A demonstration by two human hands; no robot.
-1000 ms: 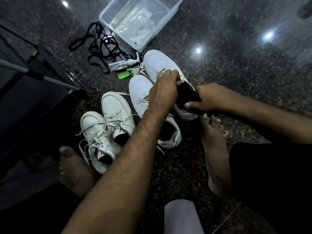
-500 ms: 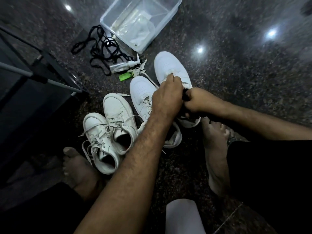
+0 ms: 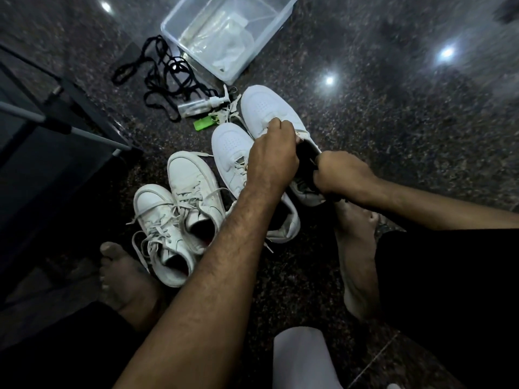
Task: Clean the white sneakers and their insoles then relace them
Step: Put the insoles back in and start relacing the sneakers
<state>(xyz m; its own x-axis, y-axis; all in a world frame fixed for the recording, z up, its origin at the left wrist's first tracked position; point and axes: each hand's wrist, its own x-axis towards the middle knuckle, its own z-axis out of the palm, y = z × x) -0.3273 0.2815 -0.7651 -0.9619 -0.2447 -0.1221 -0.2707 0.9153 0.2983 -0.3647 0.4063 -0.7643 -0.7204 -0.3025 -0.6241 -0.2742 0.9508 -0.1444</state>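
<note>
A: Entry, head view. Four white sneakers on the dark speckled floor (image 3: 393,130); far-right sneaker (image 3: 265,110) sits toe away from the person, beside its mate (image 3: 230,147); both hands are on it.

B: Left hand?

A: Left hand (image 3: 271,158) reaches across from the lower left; fingers curled down over the tongue and lace area of the far-right sneaker, gripping it; fingertips partly hidden.

B: Right hand?

A: Right hand (image 3: 341,175) at the shoe's opening; fingers closed around a dark insole (image 3: 306,154) that stands partly out of the shoe; lower end of the insole hidden behind the hands.

B: Other pair?

A: Laced pair (image 3: 174,217) lies to the left, laces loose, near a bare foot (image 3: 126,282); second bare foot (image 3: 356,248) just below the right hand.

B: Supplies?

A: Clear plastic tub (image 3: 280,26) beyond the shoes; black laces (image 3: 157,77) in a tangle left of it; spray bottle (image 3: 199,106) and green tag (image 3: 202,124) between laces and sneakers.
</note>
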